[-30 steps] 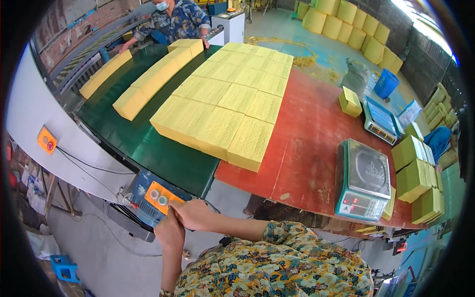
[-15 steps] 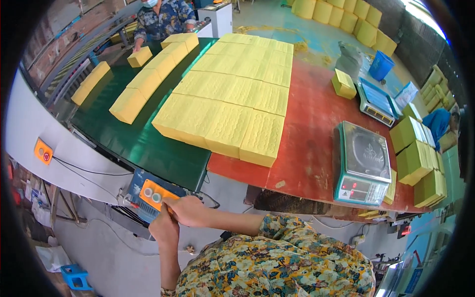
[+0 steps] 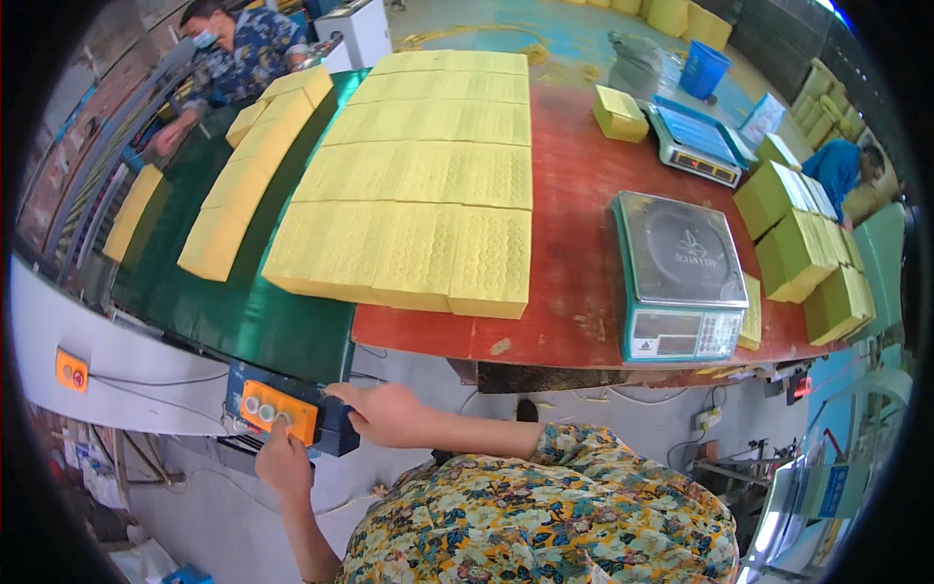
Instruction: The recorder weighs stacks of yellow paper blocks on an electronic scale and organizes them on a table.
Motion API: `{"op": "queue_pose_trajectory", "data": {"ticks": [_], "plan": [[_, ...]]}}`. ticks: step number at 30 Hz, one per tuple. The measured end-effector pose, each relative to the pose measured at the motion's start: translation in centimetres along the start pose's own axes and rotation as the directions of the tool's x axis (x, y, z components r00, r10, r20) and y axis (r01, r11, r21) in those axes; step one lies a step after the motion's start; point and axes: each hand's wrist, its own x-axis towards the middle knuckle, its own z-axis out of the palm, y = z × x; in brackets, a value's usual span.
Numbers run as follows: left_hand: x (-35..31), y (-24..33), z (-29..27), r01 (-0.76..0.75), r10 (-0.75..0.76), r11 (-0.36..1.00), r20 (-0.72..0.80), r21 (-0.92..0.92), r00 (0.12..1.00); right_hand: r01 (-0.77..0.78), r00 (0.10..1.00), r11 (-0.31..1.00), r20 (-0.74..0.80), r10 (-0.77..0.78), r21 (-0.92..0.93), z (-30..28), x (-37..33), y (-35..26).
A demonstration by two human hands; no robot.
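By the left hand, its fingers partly curled, the face of the orange rectangular button box is touched; by the right hand, half-folded, the box's right side is neared. Whether anything is gripped by either cannot be told. Beyond, yellow embossed rectangular blocks are ranked across the smooth green belt and flat red tabletop.

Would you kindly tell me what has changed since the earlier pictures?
The right hand has moved away from the left hand, which stays at the orange button panel. The grid of yellow stacks has shifted right, farther onto the red tabletop. The co-worker's hand has released a small yellow block, now beside the long row. The nearer scale stays put.
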Motion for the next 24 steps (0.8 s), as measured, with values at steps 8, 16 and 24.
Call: {"op": "queue_pose_trajectory", "data": {"ticks": [8,16,24], "plan": [[5.3,15.1,-3.2,-0.245,0.241,0.898,-0.057,-0.366,0.969,-0.012,0.934,0.991,-0.353,0.059,0.134,-8.5,-8.2,4.2],[15.6,35.6,2.5,-0.719,0.651,0.479,-0.346,-0.502,0.676,0.003,0.76,0.973,-0.632,0.149,0.232,-17.9,-13.1,8.9],[16.4,38.8,7.3,-0.674,0.602,0.63,-0.306,-0.386,0.738,-0.105,0.85,0.922,-0.448,0.277,0.372,-18.9,-17.0,12.0]]}}
